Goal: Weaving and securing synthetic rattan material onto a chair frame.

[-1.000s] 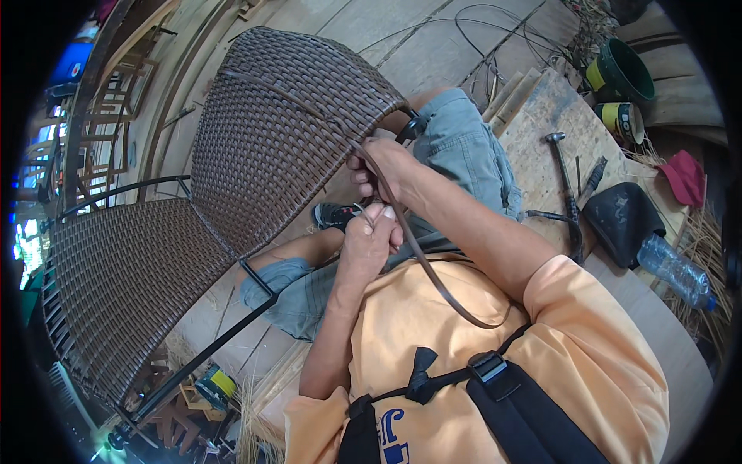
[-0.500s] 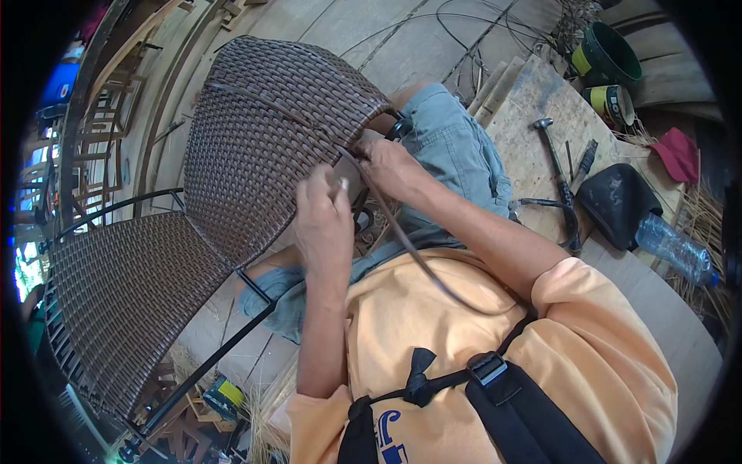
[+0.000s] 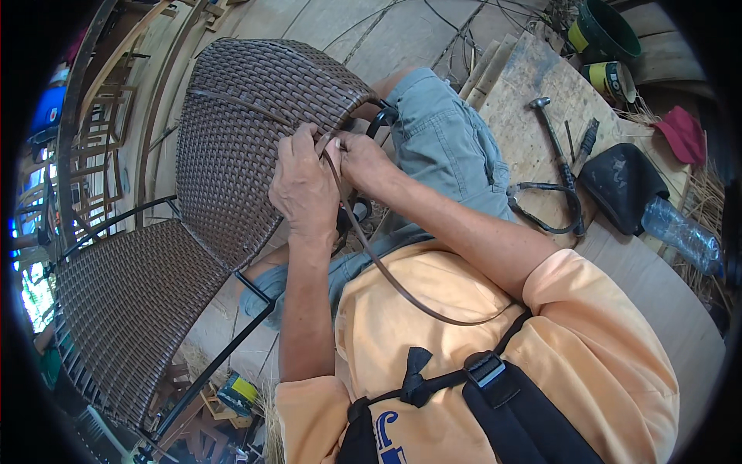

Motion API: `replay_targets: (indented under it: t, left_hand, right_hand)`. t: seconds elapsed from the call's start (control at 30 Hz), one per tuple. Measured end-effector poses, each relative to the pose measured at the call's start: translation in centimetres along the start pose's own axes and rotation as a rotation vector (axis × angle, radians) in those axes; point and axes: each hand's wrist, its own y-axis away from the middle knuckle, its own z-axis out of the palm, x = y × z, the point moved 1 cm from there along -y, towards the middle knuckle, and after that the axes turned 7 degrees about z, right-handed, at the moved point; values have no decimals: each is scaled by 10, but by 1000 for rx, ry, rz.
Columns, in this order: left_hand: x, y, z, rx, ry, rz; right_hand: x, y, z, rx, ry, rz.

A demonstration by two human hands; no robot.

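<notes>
A brown woven wicker chair (image 3: 239, 127) with a black metal frame lies tilted across my lap. At the edge of its weave, my left hand (image 3: 305, 185) pinches a flat brown weaving strand (image 3: 379, 263), thumb against bent fingers. Right beside it, my right hand (image 3: 363, 164) is closed at the same edge, its fingertips partly hidden; what they grip I cannot make out. The strand's loose length curves down over my shirt. Another strand (image 3: 239, 102) runs across the woven surface toward my fingers.
To the right, a wooden board (image 3: 533, 116) carries a hammer (image 3: 553, 143) and a black tool with a curved handle (image 3: 545, 207). Beyond are a black pouch (image 3: 624, 185), a plastic bottle (image 3: 680, 232), a red cap (image 3: 682, 134) and a dark green bucket (image 3: 607, 35).
My left hand has moved up and closed on the strand at the weave's edge, next to my right hand. My right hand and the chair have shifted slightly left in view.
</notes>
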Motion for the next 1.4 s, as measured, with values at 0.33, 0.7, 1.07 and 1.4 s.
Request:
replay_targets:
  t: [0.33, 0.7, 1.07, 1.4]
  left_hand:
    - [1, 4, -1, 19, 2, 44]
    - [-24, -6, -28, -238, 369, -11]
    - [-78, -55, 5, 119, 1413, -962]
    - [-147, -122, 12, 437, 1472, -896]
  right_hand:
    - [-18, 28, -22, 15, 188, -159]
    - [-22, 38, -30, 16, 237, -134]
    - [-16, 31, -25, -134, 223, 45]
    - [-5, 34, -26, -56, 365, -28]
